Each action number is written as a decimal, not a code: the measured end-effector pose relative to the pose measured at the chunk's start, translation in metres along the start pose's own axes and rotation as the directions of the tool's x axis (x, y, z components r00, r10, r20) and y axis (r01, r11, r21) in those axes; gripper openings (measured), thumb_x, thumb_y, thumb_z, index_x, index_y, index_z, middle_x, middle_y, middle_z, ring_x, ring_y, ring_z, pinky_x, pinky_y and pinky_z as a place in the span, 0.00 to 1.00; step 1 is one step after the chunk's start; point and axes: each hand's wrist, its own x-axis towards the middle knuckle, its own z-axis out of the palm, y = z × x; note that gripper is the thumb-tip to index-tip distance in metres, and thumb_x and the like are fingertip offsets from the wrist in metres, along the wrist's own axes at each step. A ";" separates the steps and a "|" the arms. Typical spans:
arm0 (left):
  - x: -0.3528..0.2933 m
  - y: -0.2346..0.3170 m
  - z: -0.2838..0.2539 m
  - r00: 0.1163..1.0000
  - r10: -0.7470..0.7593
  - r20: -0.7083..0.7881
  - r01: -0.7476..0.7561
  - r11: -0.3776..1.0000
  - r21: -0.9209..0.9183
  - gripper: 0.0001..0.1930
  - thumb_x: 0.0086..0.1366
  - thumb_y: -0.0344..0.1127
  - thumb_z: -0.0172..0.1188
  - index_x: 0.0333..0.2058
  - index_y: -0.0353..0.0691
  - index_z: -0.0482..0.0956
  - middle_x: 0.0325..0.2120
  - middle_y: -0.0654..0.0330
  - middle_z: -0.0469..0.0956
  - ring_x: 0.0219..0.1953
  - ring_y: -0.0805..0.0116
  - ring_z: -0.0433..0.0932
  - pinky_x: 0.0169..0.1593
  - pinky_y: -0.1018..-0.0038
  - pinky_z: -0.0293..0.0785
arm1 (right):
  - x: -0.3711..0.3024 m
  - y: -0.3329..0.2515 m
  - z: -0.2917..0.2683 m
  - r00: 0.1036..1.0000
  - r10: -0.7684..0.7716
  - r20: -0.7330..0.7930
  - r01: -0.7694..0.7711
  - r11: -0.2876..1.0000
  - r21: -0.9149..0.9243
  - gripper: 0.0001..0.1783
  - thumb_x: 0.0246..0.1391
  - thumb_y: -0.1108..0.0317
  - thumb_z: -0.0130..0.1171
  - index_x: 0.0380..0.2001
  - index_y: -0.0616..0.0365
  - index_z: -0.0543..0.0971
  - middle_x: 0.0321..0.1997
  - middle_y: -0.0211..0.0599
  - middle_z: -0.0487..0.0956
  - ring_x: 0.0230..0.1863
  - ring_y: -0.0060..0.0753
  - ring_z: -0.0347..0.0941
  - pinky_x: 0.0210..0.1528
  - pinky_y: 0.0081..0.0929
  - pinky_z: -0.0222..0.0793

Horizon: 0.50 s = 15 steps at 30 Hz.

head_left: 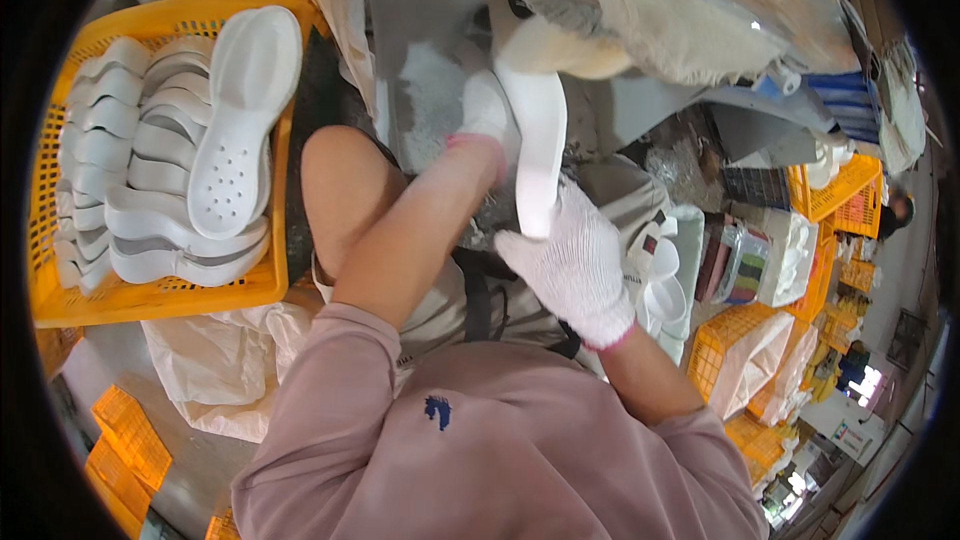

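A white foam shoe sole (541, 130) stands on edge between my hands, its side toward me. My right hand (575, 268), in a white knit glove, is closed round the near end with the thumb out to the left. Farther up, my gloved left hand (484, 110) grips the sole from its left side; most of those fingers are hidden. The sole's far end touches or lies just under a cream, rounded pad or wheel (565, 48) beneath a cloth-draped machine cover; I cannot tell whether they press together.
At the left, a yellow crate (160, 302) holds several stacked white soles (245, 120). More white soles (664, 285) lie by my right leg. Hanging cloth (680, 20) covers the machine ahead. Yellow crates (722, 355) line the right side, and a pale sack (215, 370) lies at lower left.
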 end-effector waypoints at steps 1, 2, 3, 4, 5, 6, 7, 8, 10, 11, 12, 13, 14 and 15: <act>0.011 0.000 0.000 0.997 -0.048 -0.054 0.035 0.976 -0.215 0.24 0.78 0.54 0.44 0.54 0.44 0.82 0.49 0.53 0.85 0.48 0.54 0.82 0.51 0.60 0.77 | 0.002 -0.004 -0.004 0.994 0.112 -0.016 -0.113 0.992 -0.058 0.28 0.49 0.56 0.70 0.52 0.57 0.81 0.47 0.52 0.82 0.50 0.59 0.82 0.53 0.49 0.80; 0.020 0.002 0.000 0.973 -0.186 -0.138 0.129 0.930 -0.343 0.21 0.78 0.53 0.47 0.48 0.45 0.83 0.42 0.54 0.85 0.41 0.53 0.83 0.44 0.57 0.79 | 0.013 -0.005 -0.008 0.999 -0.032 -0.002 0.031 0.981 -0.192 0.23 0.50 0.59 0.69 0.48 0.58 0.82 0.45 0.51 0.82 0.48 0.58 0.82 0.50 0.48 0.80; 0.027 0.006 -0.001 0.970 -0.196 -0.143 0.130 0.917 -0.378 0.21 0.77 0.53 0.48 0.45 0.45 0.83 0.39 0.55 0.85 0.38 0.53 0.83 0.41 0.56 0.80 | 0.028 -0.004 -0.019 0.965 -0.249 0.085 0.262 0.890 -0.374 0.18 0.50 0.62 0.67 0.42 0.58 0.82 0.41 0.48 0.81 0.44 0.56 0.81 0.47 0.46 0.80; 0.029 0.011 0.001 0.970 -0.091 -0.226 0.022 0.957 -0.290 0.20 0.77 0.53 0.48 0.42 0.45 0.83 0.35 0.55 0.86 0.34 0.52 0.83 0.37 0.55 0.81 | 0.043 -0.002 -0.029 0.860 -0.480 0.173 0.490 0.681 -0.544 0.12 0.49 0.65 0.65 0.36 0.59 0.82 0.37 0.45 0.80 0.40 0.54 0.81 0.43 0.45 0.80; 0.026 0.017 0.000 0.970 0.121 -0.211 -0.145 0.984 -0.101 0.21 0.78 0.54 0.47 0.43 0.45 0.82 0.35 0.55 0.85 0.34 0.51 0.83 0.38 0.55 0.81 | 0.048 -0.001 -0.033 0.862 -0.498 0.099 0.502 0.807 -0.311 0.13 0.49 0.66 0.65 0.38 0.58 0.82 0.36 0.45 0.80 0.39 0.55 0.80 0.42 0.46 0.80; 0.019 0.025 0.002 0.940 0.305 -0.151 -0.296 0.952 0.080 0.22 0.78 0.55 0.46 0.43 0.45 0.81 0.34 0.55 0.85 0.34 0.51 0.83 0.38 0.55 0.81 | 0.051 0.000 -0.037 0.851 -0.523 0.052 0.526 0.845 -0.098 0.14 0.48 0.66 0.65 0.39 0.58 0.83 0.34 0.44 0.79 0.38 0.55 0.80 0.40 0.47 0.79; 0.006 0.035 0.002 0.980 0.118 -0.161 -0.129 0.990 -0.058 0.22 0.78 0.56 0.46 0.43 0.44 0.80 0.34 0.55 0.85 0.35 0.50 0.83 0.40 0.55 0.81 | 0.037 -0.001 -0.040 0.856 -0.516 0.035 0.509 0.827 -0.240 0.15 0.48 0.66 0.65 0.41 0.56 0.83 0.34 0.45 0.80 0.39 0.55 0.81 0.40 0.48 0.79; -0.010 0.044 0.006 0.988 0.070 -0.141 -0.105 0.959 -0.265 0.22 0.78 0.56 0.46 0.43 0.43 0.79 0.33 0.54 0.84 0.36 0.49 0.83 0.42 0.55 0.82 | 0.020 -0.003 -0.042 0.862 -0.505 0.046 0.492 0.811 -0.316 0.16 0.48 0.66 0.66 0.43 0.55 0.83 0.35 0.46 0.81 0.40 0.54 0.82 0.39 0.49 0.79; -0.050 0.067 0.019 0.925 -0.370 0.087 0.291 0.541 -0.789 0.26 0.79 0.58 0.46 0.50 0.40 0.79 0.44 0.50 0.83 0.48 0.51 0.82 0.54 0.56 0.80 | -0.026 -0.007 -0.042 0.995 -0.102 0.011 0.102 0.957 -0.271 0.23 0.51 0.66 0.66 0.53 0.52 0.82 0.30 0.41 0.80 0.35 0.52 0.81 0.42 0.48 0.77; -0.065 0.082 0.021 0.902 -0.331 0.278 0.394 0.367 -0.843 0.29 0.79 0.61 0.45 0.52 0.39 0.79 0.51 0.47 0.82 0.53 0.50 0.81 0.58 0.55 0.79 | -0.042 0.008 -0.043 0.982 -0.185 0.030 0.181 0.897 -0.403 0.25 0.52 0.65 0.67 0.55 0.51 0.82 0.31 0.39 0.80 0.35 0.50 0.80 0.44 0.46 0.77; -0.078 0.099 0.024 0.903 -0.172 0.394 0.429 0.326 -0.842 0.33 0.80 0.64 0.44 0.55 0.37 0.79 0.57 0.44 0.82 0.59 0.50 0.80 0.63 0.54 0.77 | -0.057 0.030 -0.045 0.958 -0.273 0.084 0.276 0.810 -0.518 0.26 0.52 0.64 0.67 0.57 0.50 0.82 0.32 0.36 0.80 0.34 0.48 0.79 0.46 0.44 0.76; -0.085 0.115 0.023 0.851 -0.163 0.499 0.524 0.307 -0.794 0.36 0.78 0.68 0.44 0.55 0.35 0.79 0.58 0.41 0.80 0.60 0.46 0.80 0.64 0.50 0.77 | -0.071 0.052 -0.048 0.913 -0.373 0.166 0.395 0.703 -0.591 0.28 0.52 0.63 0.68 0.59 0.49 0.82 0.32 0.33 0.80 0.34 0.46 0.78 0.48 0.42 0.75; -0.092 0.128 0.025 0.767 0.013 0.642 0.611 0.290 -0.736 0.40 0.77 0.71 0.45 0.55 0.33 0.78 0.59 0.38 0.79 0.60 0.43 0.79 0.64 0.46 0.76 | -0.080 0.074 -0.053 0.976 -0.212 0.042 0.198 0.799 -0.568 0.29 0.51 0.65 0.68 0.59 0.45 0.83 0.40 0.33 0.80 0.41 0.45 0.77 0.51 0.45 0.74; -0.099 0.133 0.028 0.791 -0.333 0.514 0.610 0.495 -0.619 0.44 0.75 0.75 0.45 0.55 0.31 0.78 0.58 0.37 0.80 0.60 0.42 0.80 0.63 0.45 0.76 | -0.087 0.095 -0.057 0.994 -0.069 -0.090 0.015 0.865 -0.502 0.30 0.50 0.66 0.69 0.59 0.41 0.84 0.47 0.32 0.80 0.47 0.44 0.77 0.55 0.48 0.73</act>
